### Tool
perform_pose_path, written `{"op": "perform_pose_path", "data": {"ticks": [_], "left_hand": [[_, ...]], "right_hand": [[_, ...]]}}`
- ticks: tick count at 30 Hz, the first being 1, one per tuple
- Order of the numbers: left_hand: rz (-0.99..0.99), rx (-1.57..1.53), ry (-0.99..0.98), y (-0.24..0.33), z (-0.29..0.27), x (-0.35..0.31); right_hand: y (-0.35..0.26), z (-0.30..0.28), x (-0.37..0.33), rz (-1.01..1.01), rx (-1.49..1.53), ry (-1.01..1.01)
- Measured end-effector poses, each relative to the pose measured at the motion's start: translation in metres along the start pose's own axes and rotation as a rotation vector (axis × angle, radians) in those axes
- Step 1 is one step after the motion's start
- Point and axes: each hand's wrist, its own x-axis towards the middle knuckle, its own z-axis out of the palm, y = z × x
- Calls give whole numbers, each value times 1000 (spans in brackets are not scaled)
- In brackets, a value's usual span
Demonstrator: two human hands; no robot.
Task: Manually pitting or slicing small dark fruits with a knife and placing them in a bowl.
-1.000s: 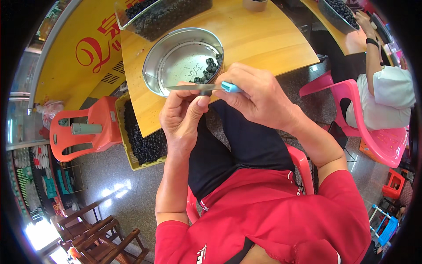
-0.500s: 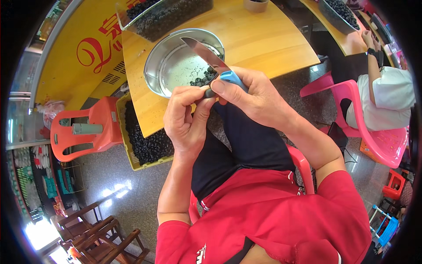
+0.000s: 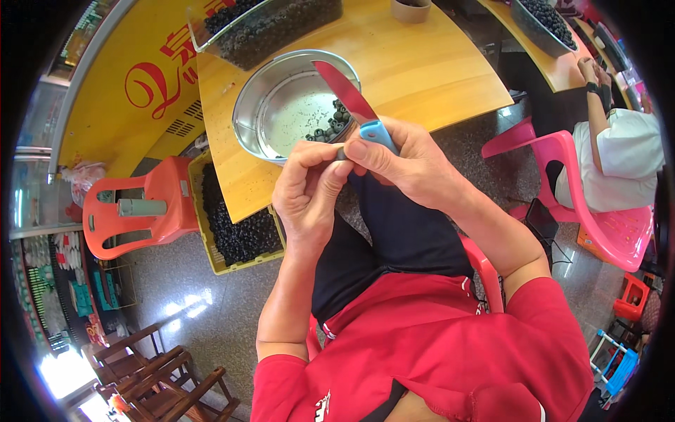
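Observation:
My right hand (image 3: 408,162) is wrapped round the blue handle of a knife (image 3: 344,88), its blade pointing up and away to the left. Close against it, my left hand (image 3: 307,184) pinches a small dark roundish piece (image 3: 342,154) between thumb and fingertips. The right thumb presses at the same piece, mostly hidden by the fingers. Just beyond both hands stands a round metal basin (image 3: 244,119) with several similar dark pieces (image 3: 328,129) along its right side.
The basin rests on a wooden table (image 3: 436,74). Behind it stands a clear tub (image 3: 271,39) of dark pieces. A yellow crate (image 3: 245,265), also filled, sits left beside an orange chair (image 3: 165,190). At right, another person (image 3: 610,158) sits on a pink chair (image 3: 590,211).
My hands have shifted slightly right and down, with the knife tilted a little differently. The dark piece is more covered by my fingers now.

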Motion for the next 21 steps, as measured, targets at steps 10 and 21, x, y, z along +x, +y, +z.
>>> {"op": "perform_pose_path", "data": {"ticks": [10, 21], "left_hand": [[-400, -611, 39, 19, -25, 50], [-291, 917, -616, -52, -42, 138]], "right_hand": [[12, -42, -4, 100, 93, 129], [24, -74, -14, 130, 46, 269]]}}
